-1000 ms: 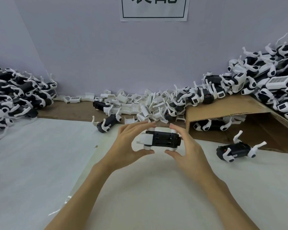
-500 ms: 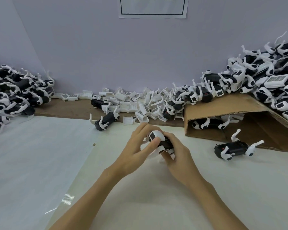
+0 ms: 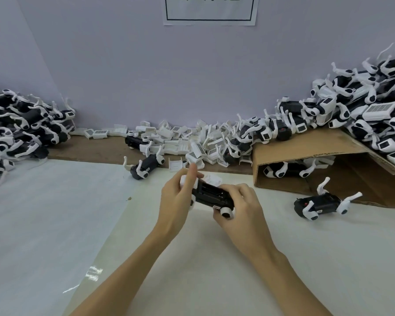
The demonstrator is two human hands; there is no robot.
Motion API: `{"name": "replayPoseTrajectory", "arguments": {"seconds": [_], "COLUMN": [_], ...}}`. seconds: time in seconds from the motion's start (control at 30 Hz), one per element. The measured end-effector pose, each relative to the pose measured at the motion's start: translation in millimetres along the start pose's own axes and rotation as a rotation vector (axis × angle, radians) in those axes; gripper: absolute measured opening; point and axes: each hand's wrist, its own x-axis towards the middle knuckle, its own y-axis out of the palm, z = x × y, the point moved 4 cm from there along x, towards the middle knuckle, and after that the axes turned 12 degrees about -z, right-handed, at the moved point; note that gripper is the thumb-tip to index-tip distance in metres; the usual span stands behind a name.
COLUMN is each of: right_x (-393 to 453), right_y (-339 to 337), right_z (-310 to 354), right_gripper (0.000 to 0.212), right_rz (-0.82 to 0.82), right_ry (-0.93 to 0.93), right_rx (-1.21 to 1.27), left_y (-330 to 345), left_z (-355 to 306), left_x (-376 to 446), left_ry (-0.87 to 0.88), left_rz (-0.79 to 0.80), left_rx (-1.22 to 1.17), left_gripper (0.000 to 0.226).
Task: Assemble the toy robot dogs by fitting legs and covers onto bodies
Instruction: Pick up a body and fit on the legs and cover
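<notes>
Both my hands hold one black toy dog body [image 3: 211, 195] with white leg joints above the white table [image 3: 192, 258]. My left hand [image 3: 177, 201] grips its left end, the thumb lying over the white end piece. My right hand [image 3: 240, 209] curls round its right end, beside a round white leg joint. A white cover [image 3: 212, 179] lies just behind the body. A pile of loose white covers [image 3: 187, 142] sits along the back wall.
A dog with legs [image 3: 322, 202] lies at the right, another [image 3: 146, 167] behind the hands. Heaps of dogs rise at the far left [image 3: 21, 128] and on the cardboard box [image 3: 306, 153] at the right. A pale sheet [image 3: 43, 213] covers the left side.
The body was held level between both hands, then tipped on end. Now it lies slanted, long side up, with both hands still on it.
</notes>
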Motion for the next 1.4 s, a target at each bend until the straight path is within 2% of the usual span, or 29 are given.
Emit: {"name": "replayPoseTrajectory", "arguments": {"seconds": [0.07,0.17,0.23,0.3,0.37,0.47,0.53,0.63,0.77,0.87,0.93,1.0,1.1,1.17,1.27,1.4], "right_x": [-4,-9,-9,-7,-4,-4,-8,-14,-16,-11,-5,-1,4,11,19,30], "right_y": [5,12,14,11,8,2,0,3,8,10,10,10,11,14,20,32], "right_z": [0,-4,-3,1,7,21,33,44,47,41,32,25,16,9,-2,-10], "right_gripper": [0.055,0.070,0.068,0.066,0.072,0.073,0.069,0.067,0.065,0.066,0.069,0.067,0.050,0.046,0.053,0.050], "right_rz": [0.073,0.274,0.253,0.160,0.084,-0.005,-0.061,-0.090,-0.077,-0.077,-0.044,-0.010,0.032,0.091,0.202,0.200], "right_ry": [0.006,0.223,0.242,0.175,0.032,-0.252,-0.385,-0.468,-0.449,-0.327,-0.159,0.015,0.301,0.507,0.628,0.690], "right_rx": [0.040,0.317,0.404,0.366,0.259,0.087,0.027,-0.009,0.013,0.054,0.142,0.224,0.373,0.422,0.373,0.625], "left_y": [-2,-12,-19,-22,-22,-26,-30,-36,-39,-35,-31,-30,-33,-33,-32,-32], "left_z": [3,3,0,1,7,13,14,16,19,20,21,21,24,26,30,41], "left_x": [1,12,20,26,28,28,28,31,35,36,37,40,45,44,42,49], "left_ry": [0.023,0.153,0.205,0.198,0.107,-0.104,-0.148,-0.212,-0.278,-0.311,-0.290,-0.246,-0.105,-0.083,-0.189,-0.515], "left_rz": [-0.100,-0.137,-0.102,-0.011,0.064,-0.002,-0.059,-0.085,-0.084,0.014,0.089,0.100,0.124,0.224,0.343,0.188], "left_rx": [0.077,0.168,0.139,0.077,-0.011,-0.398,-0.575,-0.667,-0.694,-0.639,-0.537,-0.427,-0.128,-0.023,-0.032,-0.275], "left_gripper": [0.046,0.045,0.046,0.045,0.053,0.082,0.088,0.086,0.087,0.090,0.089,0.079,0.068,0.067,0.071,0.065]}}
